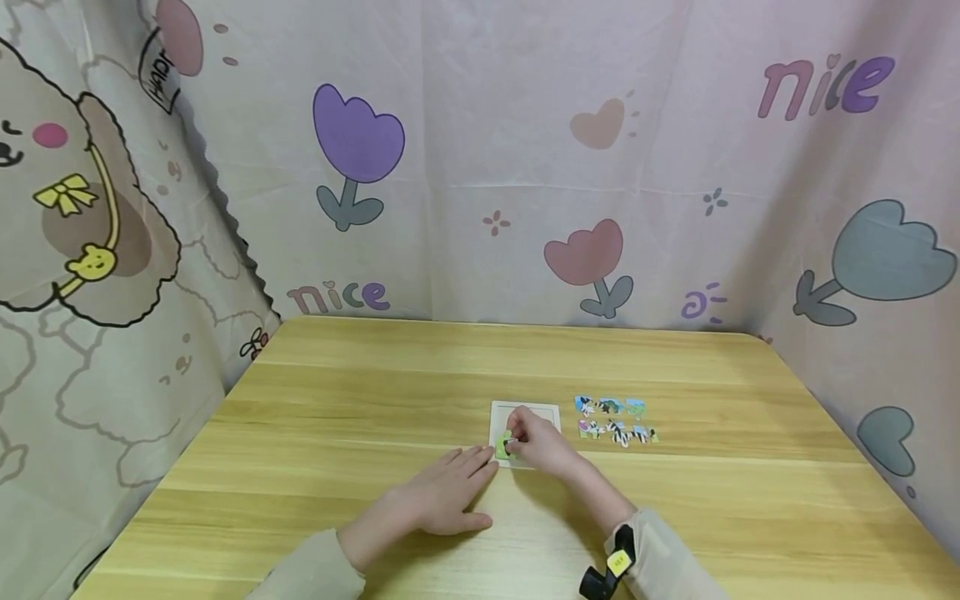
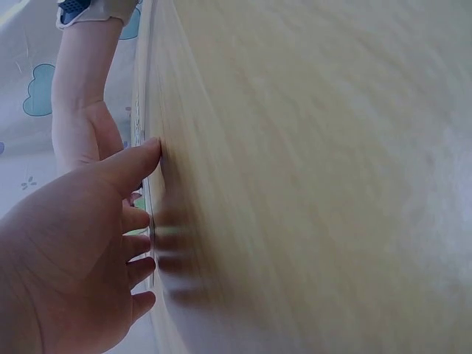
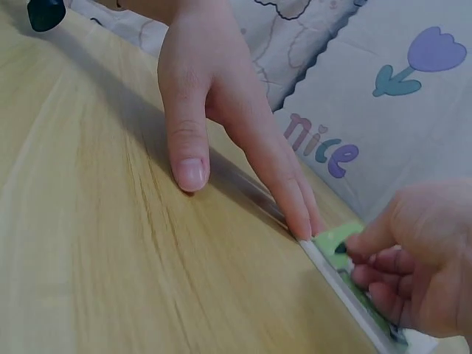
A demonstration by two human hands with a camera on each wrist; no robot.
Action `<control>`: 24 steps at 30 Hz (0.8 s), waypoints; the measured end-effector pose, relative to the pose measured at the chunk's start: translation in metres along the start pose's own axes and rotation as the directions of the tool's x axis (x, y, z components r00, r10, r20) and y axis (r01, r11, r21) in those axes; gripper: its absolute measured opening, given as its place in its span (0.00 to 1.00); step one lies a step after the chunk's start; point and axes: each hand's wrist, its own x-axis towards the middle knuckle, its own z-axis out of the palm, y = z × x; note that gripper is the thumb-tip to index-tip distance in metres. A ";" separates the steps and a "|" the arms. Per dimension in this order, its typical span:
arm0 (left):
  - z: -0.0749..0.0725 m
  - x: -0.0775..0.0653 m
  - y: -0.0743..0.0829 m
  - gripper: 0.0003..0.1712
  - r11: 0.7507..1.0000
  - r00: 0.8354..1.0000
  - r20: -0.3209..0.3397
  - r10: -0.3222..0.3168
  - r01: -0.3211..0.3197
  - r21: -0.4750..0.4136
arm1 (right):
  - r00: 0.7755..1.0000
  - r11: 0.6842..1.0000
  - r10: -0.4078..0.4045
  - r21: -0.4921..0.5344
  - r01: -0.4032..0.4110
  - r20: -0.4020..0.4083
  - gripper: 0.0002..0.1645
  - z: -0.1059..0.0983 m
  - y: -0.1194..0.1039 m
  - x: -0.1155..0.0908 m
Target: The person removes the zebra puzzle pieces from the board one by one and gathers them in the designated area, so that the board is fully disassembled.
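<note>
A white square puzzle tray lies on the table with a green puzzle piece in its near left corner. My right hand is over the tray, thumb and fingers curled and pinching a small puzzle piece with dark markings, mostly covered by the fingers. In the right wrist view, the right hand is low beside the green piece. My left hand rests on the table, fingers extended, fingertips touching the tray's left near edge and thumb spread away.
Right of the tray lie loose puzzle pieces in two rows: blue and green ones behind, zebra-striped ones in front. The wooden table meets a printed curtain at the back and sides.
</note>
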 end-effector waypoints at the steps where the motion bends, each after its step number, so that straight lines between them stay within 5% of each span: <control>1: 0.000 0.000 0.000 0.43 1.000 1.000 0.002 -0.002 0.002 -0.001 | 1.000 1.000 -0.004 0.020 0.004 -0.010 0.12 0.000 0.002 0.000; 4: 0.000 -0.001 0.000 0.43 1.000 1.000 0.008 -0.004 0.005 -0.005 | 0.999 0.997 -0.004 0.081 0.008 -0.045 0.11 -0.003 0.007 -0.004; 11: -0.001 0.000 0.000 0.43 1.000 1.000 0.003 -0.003 0.003 -0.010 | 0.996 0.988 0.019 0.157 -0.006 -0.085 0.13 -0.034 -0.025 -0.027; 19: -0.002 0.001 0.000 0.43 0.999 1.000 0.002 0.008 -0.008 -0.033 | 0.997 0.996 0.038 0.087 -0.032 -0.070 0.13 -0.059 0.031 -0.037; 24: -0.003 0.001 -0.001 0.43 0.999 1.000 0.009 0.004 -0.004 -0.036 | 0.996 0.996 0.061 0.063 -0.056 -0.067 0.15 -0.076 0.047 -0.048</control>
